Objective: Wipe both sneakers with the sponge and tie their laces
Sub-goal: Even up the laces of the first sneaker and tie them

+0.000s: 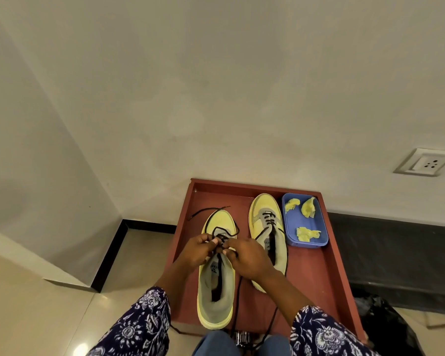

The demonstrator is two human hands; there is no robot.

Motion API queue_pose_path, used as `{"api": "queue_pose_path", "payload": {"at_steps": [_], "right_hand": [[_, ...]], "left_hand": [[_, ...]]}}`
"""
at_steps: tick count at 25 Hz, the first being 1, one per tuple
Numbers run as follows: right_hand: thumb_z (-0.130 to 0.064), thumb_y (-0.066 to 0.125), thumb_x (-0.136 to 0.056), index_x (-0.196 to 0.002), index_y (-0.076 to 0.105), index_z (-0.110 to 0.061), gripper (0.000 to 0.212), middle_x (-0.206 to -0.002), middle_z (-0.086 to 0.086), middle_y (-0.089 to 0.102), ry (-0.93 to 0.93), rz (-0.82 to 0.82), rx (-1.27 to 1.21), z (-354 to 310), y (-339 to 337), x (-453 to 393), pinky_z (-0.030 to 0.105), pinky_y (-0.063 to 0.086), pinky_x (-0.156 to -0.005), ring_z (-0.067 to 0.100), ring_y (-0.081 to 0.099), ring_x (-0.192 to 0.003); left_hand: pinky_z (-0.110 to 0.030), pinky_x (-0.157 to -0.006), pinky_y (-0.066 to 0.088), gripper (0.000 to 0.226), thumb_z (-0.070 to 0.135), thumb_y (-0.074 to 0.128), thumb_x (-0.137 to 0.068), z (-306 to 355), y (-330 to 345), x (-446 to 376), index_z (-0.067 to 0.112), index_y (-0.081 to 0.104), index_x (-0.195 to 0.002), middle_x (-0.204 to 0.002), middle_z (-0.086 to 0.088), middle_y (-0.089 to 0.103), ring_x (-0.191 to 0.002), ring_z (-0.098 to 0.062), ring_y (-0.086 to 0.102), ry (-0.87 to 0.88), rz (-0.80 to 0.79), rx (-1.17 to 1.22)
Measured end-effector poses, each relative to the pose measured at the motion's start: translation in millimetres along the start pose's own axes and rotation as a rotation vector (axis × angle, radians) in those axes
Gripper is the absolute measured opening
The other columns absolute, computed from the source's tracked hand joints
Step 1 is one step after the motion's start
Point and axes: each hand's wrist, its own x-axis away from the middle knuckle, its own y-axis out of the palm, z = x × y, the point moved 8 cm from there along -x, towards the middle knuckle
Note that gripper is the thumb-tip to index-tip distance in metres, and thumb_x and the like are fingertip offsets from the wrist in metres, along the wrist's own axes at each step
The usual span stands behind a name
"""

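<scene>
Head view: your left hand (194, 253) and right hand (247, 255) both pinch the black lace (222, 233) over the tongue of the left sneaker (216, 299), fingers curled tight on it. That sneaker sits near the table's (316, 273) left edge, heel at the near edge. The right sneaker (266, 222) lies just beside it, toward the far edge, laces loose and trailing off the near edge. A blue tray (303, 223) with yellow sponge pieces (307, 233) sits by the far right corner, touching the right sneaker.
</scene>
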Motion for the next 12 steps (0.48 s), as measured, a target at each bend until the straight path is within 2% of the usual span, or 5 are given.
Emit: {"api": "queue_pose_path", "payload": {"at_steps": [4, 5, 8, 10, 12], "right_hand": [[-0.023, 0.040, -0.093, -0.120, 0.060, -0.021, 0.033, -0.105, 0.010, 0.066, -0.010, -0.039, 0.156, -0.8, 5.3, 7.0, 0.030, 0.043, -0.068, 0.028, 0.060, -0.097], [-0.024, 0.040, -0.093, -0.120, 0.060, -0.021, 0.034, -0.105, 0.009, 0.065, 0.001, -0.053, 0.169, 0.0, 7.5, 7.2, 0.030, 0.044, -0.069, 0.028, 0.060, -0.097], [-0.031, 0.042, -0.091, -0.110, 0.063, -0.014, 0.034, -0.102, 0.010, 0.064, 0.066, -0.084, 0.106, 5.7, 14.4, 5.6, 0.028, 0.043, -0.068, 0.028, 0.060, -0.094], [-0.032, 0.043, -0.091, -0.102, 0.064, -0.008, 0.034, -0.099, 0.013, 0.063, 0.104, -0.080, 0.025, 9.8, 17.4, 3.8, 0.029, 0.042, -0.067, 0.030, 0.060, -0.091], [-0.023, 0.044, -0.092, -0.100, 0.064, -0.005, 0.028, -0.101, 0.016, 0.061, 0.129, -0.052, -0.044, 11.9, 15.5, 0.5, 0.030, 0.043, -0.072, 0.031, 0.059, -0.093]], "left_hand": [[-0.017, -0.059, 0.046, 0.006, 0.009, 0.057, -0.090, 0.2, -0.7, -1.0, 0.004, 0.059, -0.090, -0.082, -0.006, 0.063, -0.070, -0.011, 0.058, -0.003, 0.008, 0.045], [-0.012, -0.054, 0.047, 0.001, 0.005, 0.059, -0.087, 1.6, -1.3, -0.5, 0.004, 0.060, -0.088, -0.080, -0.005, 0.063, -0.068, -0.008, 0.060, 0.009, 0.011, 0.038], [-0.006, -0.047, 0.044, 0.010, -0.009, 0.058, -0.082, 4.8, -3.0, -1.0, 0.001, 0.060, -0.085, -0.073, -0.005, 0.060, -0.051, 0.005, 0.060, 0.069, 0.031, -0.015], [-0.006, -0.052, 0.046, 0.012, -0.011, 0.059, -0.080, 7.1, -3.5, -1.2, -0.001, 0.060, -0.087, -0.073, -0.005, 0.060, -0.056, 0.001, 0.060, 0.121, 0.039, -0.074], [-0.012, -0.063, 0.051, 0.015, -0.011, 0.060, -0.079, 7.5, -4.5, -2.1, 0.002, 0.062, -0.085, -0.076, -0.006, 0.062, -0.068, -0.009, 0.061, 0.166, 0.041, -0.100]]}}
